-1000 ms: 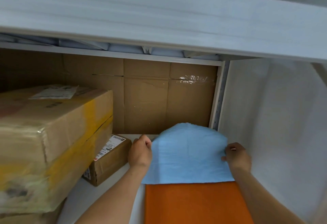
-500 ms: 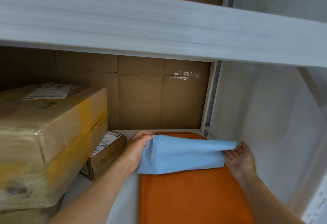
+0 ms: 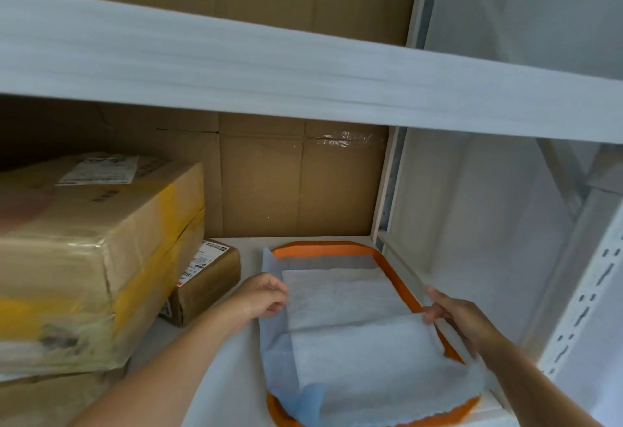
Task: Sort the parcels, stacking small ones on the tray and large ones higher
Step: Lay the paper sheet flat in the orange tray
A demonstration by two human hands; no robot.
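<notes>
A: Where is the tray (image 3: 320,247)?

B: On the lower shelf (image 3: 232,376), toward its right end, close to the white side wall. It is orange, and a thin blue sheet (image 3: 354,352) lies over most of it, so only the far rim, part of the right rim and the near corners show.

A: And the hands?

B: Both are on the sheet. The left hand (image 3: 261,298) has its fingers curled at the left edge of it, pinching a fold. The right hand (image 3: 462,319) pinches a corner of the folded flap near the tray's right rim.

A: The parcels?

B: None on the tray. A small brown box (image 3: 209,285) with a label stands on the shelf to the left of it, near the left hand but apart from the tray. A large cardboard box (image 3: 84,258) with yellow tape sits further left, resting on another box (image 3: 50,399). The small one is tucked against its side.

A: Behind?

B: A cardboard back panel (image 3: 293,187), and a white shelf board (image 3: 303,69) overhead.
</notes>
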